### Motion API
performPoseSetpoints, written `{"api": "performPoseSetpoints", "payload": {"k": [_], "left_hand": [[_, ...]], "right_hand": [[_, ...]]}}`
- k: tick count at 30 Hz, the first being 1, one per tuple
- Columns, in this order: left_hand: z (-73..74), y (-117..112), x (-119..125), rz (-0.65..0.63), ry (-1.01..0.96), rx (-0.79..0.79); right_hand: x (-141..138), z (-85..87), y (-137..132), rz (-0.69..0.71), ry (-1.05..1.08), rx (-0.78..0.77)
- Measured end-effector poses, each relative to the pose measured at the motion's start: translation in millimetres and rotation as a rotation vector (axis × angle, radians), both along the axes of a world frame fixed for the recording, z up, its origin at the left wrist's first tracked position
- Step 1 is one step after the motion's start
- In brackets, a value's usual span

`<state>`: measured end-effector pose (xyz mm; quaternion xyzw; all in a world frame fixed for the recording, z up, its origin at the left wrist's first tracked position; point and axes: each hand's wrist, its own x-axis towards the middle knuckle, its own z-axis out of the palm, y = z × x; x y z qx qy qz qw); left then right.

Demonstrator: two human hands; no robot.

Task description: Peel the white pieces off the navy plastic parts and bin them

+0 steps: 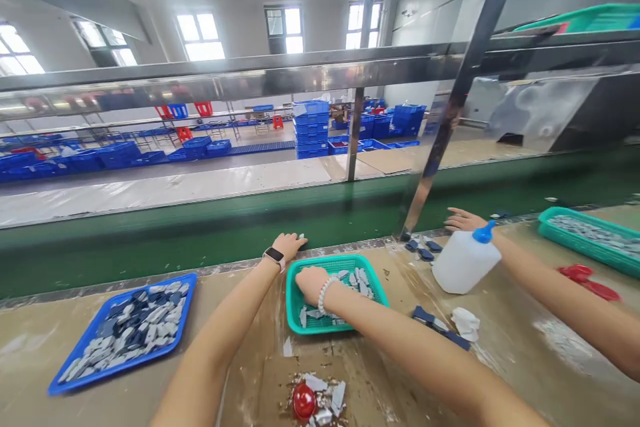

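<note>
My left hand (289, 244), with a watch on its wrist, rests at the edge of the green conveyor belt (200, 230). Its fingers are curled, and a small grey piece (301, 237) shows at the fingertips. My right hand (311, 281), wearing a bead bracelet, reaches down into the teal basket (379, 288). It is closed among the grey and white flat pieces (361, 278) there, and what it grips is hidden.
A blue tray (186, 314) of grey pieces lies at the left. A white bottle with a blue cap (465, 261) stands right of the basket. Another person's hand (464, 219) reaches in beside a slanted metal post (433, 163). Scraps and a red button-like thing (304, 401) lie near me.
</note>
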<state>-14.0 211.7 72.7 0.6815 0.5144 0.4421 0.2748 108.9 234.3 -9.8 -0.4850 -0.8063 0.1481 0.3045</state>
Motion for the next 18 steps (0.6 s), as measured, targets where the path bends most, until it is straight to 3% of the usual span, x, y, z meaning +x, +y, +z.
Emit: {"api": "performPoseSetpoints", "payload": {"k": [3,6,9,12,15,18], "left_hand": [[0.5,30.1,23.4,-0.071,-0.005,0.017],[1.8,52.8,36.1,-0.110,-0.014,0.044],[1.6,68.9,30.3,-0.117,-0.005,0.072],[-2.4,74.6,4.9,-0.100,0.042,0.087],[-11.0,52.8,-33.0,-0.063,0.110,0.066],[-21.2,-6.0,-67.3,-0.067,0.076,-0.040]], "right_hand": [[15.6,10.4,-1.9,0.081,-0.234,-0.128],[40.8,29.6,-12.8,0.115,-0.297,-0.155],[64.9,45.2,-39.5,0.128,-0.243,-0.146],[81.2,43.2,-82.2,0.111,-0.030,-0.218],[89.9,24.6,-131.9,0.041,0.380,-0.366],[93.3,3.1,-174.4,-0.042,0.585,-0.425]]}}
